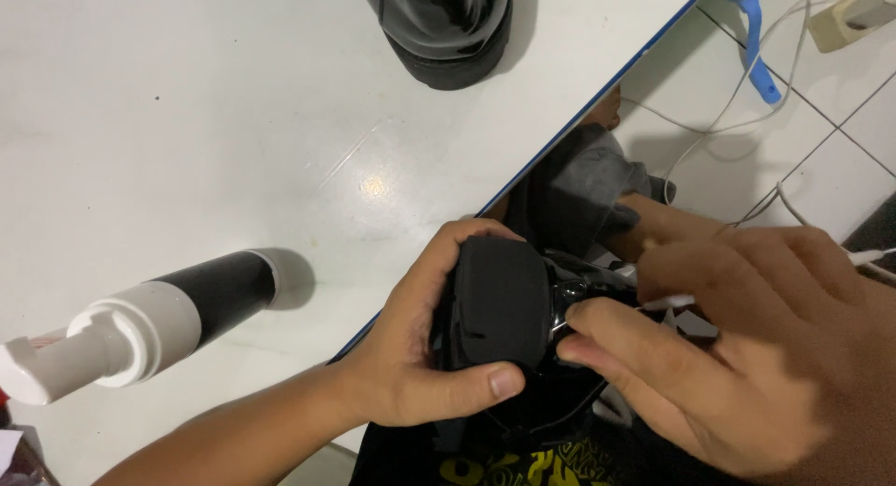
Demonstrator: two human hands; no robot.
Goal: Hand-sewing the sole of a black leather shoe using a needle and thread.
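Left hand [411, 355] grips the glossy black shoe [499, 304], stiff, probably slippery; right hand [737, 346] pinches its lace [667, 302].

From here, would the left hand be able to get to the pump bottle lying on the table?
Probably yes, but only after letting go. The left hand grips a black shoe at the table edge. The pump bottle lies beside the left forearm with nothing between them.
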